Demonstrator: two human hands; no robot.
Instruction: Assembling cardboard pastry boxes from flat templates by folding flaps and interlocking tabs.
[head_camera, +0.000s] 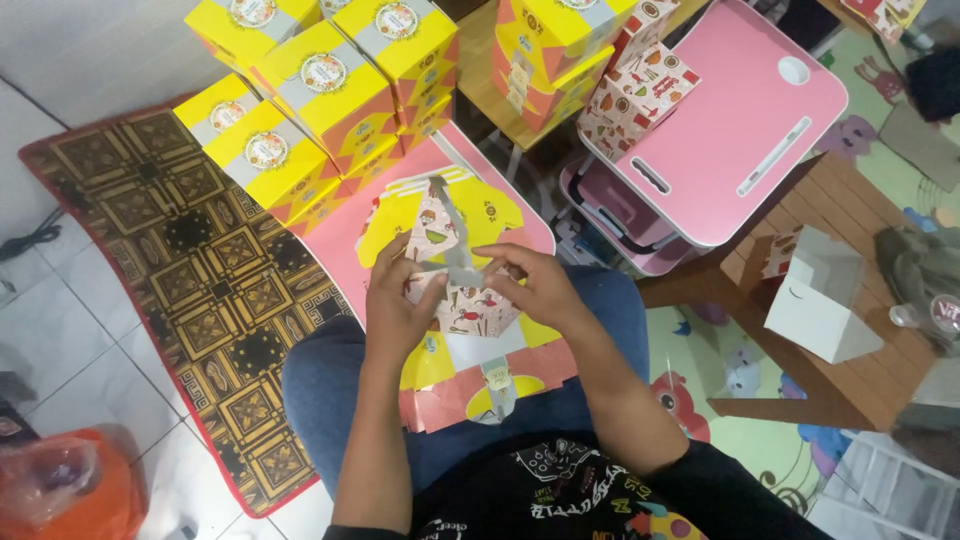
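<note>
Both my hands work on a small patterned cardboard box (468, 305) with a grey strip sticking up from it. My left hand (395, 305) grips the box's left side. My right hand (535, 288) pinches its top right edge by the strip. Under the box lies a flat, unfolded yellow and pink carton sheet (470, 380), resting across my lap in blue jeans and a pink board (350, 260).
Stacks of finished yellow boxes (320, 90) stand ahead on the left and more (545, 55) at the centre. A pink folding desk (740, 130) sits on the right. A white open box (820, 295) lies on a wooden table. A patterned mat (200, 280) covers the floor.
</note>
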